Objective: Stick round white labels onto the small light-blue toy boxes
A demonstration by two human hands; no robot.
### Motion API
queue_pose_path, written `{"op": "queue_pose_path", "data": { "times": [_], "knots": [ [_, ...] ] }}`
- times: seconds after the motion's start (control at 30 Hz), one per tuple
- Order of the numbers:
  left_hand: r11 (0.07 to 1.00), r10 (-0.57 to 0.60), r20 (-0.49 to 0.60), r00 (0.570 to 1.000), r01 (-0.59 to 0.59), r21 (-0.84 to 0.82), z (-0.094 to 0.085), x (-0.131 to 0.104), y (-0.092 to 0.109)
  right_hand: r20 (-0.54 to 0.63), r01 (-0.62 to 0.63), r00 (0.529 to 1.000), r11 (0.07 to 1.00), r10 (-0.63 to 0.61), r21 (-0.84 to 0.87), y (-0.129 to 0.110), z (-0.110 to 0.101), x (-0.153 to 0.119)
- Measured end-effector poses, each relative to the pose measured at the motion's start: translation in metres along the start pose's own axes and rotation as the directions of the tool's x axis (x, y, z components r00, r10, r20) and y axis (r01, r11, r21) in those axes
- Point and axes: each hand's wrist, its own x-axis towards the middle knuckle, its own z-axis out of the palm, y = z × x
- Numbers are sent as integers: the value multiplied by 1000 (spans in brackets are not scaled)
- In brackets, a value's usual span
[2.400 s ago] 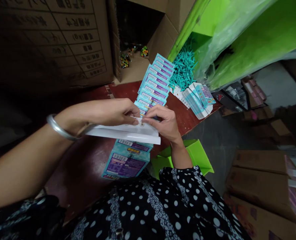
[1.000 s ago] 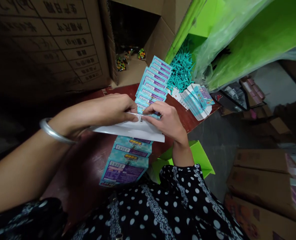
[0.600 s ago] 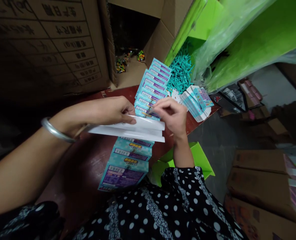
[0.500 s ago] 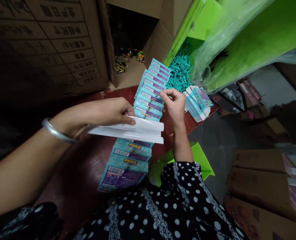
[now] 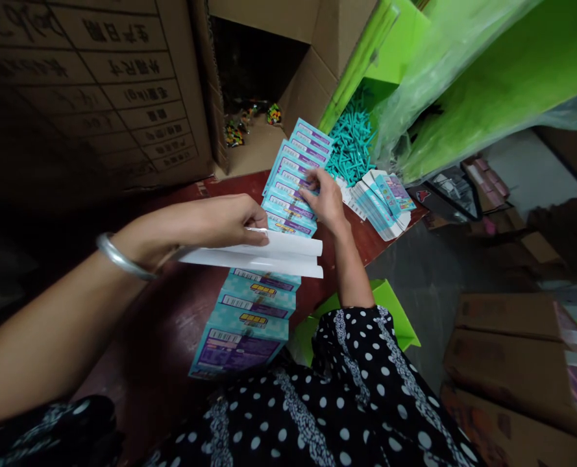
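Note:
My left hand (image 5: 239,220) is closed on glossy white paper sheets (image 5: 288,245), pinched between thumb and fingers. The sheets stretch across a row of teal and purple cardboard boxes (image 5: 256,301) and hide its middle. Over the far part of that row, where the flat teal boxes (image 5: 298,155) overlap like steps with barcodes showing, is my right hand (image 5: 324,198). Its fingers are curled, with thumb and index tips at the boxes' right edge. Whether something small sits between them I cannot make out.
Turquoise plastic pieces (image 5: 351,146) fill a green bin at the back. Flat boxes (image 5: 383,204) lie at the table's right edge. An open carton (image 5: 249,152) holds small colourful bundles. A large carton (image 5: 98,97) stands left; more cartons (image 5: 507,350) are on the right.
My right hand has moved left and slightly down onto the far boxes, uncovering a white printed strip behind it. My left hand and the sheets have shifted slightly right.

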Motion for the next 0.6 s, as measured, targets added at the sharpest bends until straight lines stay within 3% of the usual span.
{"op": "queue_pose_path", "data": {
  "times": [0.1, 0.2, 0.33, 0.47, 0.6],
  "knots": [
    [1000, 5, -14, 1000, -5, 17, -1, 2, 3, 20, 68, 997, 996, -69, 55, -25, -21, -15],
    [999, 17, -47, 999, -16, 37, 0, 6, 4, 134, 162, 975, 980, -176, 112, -68, -45, -41],
    [998, 62, -82, 995, -60, 22, 2, 11, 4, 279, 258, 921, 962, -273, 90, -111, -53, -68],
    [997, 68, -107, 992, -63, 48, 3, 13, 6, 250, 287, 925, 957, -286, 32, -112, -39, -72],
    [995, 95, -82, 992, -93, 36, 2, 12, 4, 207, 392, 893, 916, -400, 81, -100, -30, -69]
  ]
}}
